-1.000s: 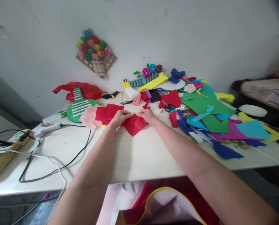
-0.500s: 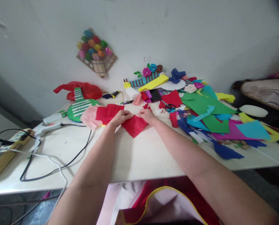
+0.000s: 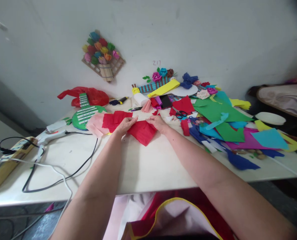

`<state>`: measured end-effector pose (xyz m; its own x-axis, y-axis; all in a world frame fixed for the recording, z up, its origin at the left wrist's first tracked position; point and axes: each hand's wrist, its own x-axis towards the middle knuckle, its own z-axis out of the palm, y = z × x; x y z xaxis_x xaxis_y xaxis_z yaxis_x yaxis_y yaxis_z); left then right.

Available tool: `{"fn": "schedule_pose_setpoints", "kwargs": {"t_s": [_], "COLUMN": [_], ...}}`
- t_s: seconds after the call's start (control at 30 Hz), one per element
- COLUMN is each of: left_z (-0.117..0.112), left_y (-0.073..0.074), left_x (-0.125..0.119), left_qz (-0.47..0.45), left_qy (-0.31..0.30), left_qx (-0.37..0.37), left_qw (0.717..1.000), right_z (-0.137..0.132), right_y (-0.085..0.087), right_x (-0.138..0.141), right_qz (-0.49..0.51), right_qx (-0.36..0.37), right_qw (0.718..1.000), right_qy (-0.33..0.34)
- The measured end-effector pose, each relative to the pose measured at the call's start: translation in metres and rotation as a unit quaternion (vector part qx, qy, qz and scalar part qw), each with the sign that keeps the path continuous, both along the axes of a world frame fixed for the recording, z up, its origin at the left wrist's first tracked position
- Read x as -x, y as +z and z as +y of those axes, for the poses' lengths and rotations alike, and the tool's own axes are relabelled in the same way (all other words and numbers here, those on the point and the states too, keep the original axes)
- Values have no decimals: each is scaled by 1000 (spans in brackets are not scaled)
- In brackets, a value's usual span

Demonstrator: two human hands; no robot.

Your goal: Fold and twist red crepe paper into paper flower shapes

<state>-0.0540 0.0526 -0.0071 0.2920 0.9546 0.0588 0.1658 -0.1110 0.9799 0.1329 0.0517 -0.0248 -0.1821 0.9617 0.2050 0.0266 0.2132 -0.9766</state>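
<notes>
Between my hands a red crepe paper piece point(image 3: 142, 133) is stretched by its upper edge, its lower corner pointing toward me above the white table point(image 3: 158, 166). My left hand point(image 3: 127, 124) pinches the upper left of it, and my right hand point(image 3: 158, 123) pinches the upper right. Just left of my left hand lies another red paper sheet point(image 3: 115, 120), overlapping a pale pink paper point(image 3: 96, 124). To the right of my right hand rest a small red strip point(image 3: 185, 128) and dark-handled scissors point(image 3: 180, 114) on a red sheet point(image 3: 187, 104).
A glue gun point(image 3: 51, 136) with a black cable lies left, near a power strip point(image 3: 12, 160). Behind it is a green guitar-shaped craft point(image 3: 85, 116). Coloured paper scraps point(image 3: 223, 110) pile up at right. Paper flowers point(image 3: 100, 50) hang on the wall.
My hands have moved slightly apart along the paper's upper edge. The red piece is now spread wider and flatter, its lower corner blunter.
</notes>
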Motion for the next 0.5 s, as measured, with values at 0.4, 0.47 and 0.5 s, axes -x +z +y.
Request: {"fn": "schedule_pose_setpoints", "kwargs": {"t_s": [0.4, 0.47, 0.5], "left_z": [2, 2, 2], "left_y": [2, 2, 1], "left_x": [-7, -7, -7], "left_qz": [60, 57, 54], "left_qy": [-28, -17, -12], "left_qx": [-76, -72, -72], "left_qw": [995, 996, 996], "right_z": [-2, -2, -2], "right_y": [-1, -1, -1], "right_x": [-1, -2, -2], "right_qz": [-21, 2, 9], "right_qx": [-20, -12, -8], "right_qw": [1000, 1000, 1000], "right_qy": [-8, -12, -11]}}
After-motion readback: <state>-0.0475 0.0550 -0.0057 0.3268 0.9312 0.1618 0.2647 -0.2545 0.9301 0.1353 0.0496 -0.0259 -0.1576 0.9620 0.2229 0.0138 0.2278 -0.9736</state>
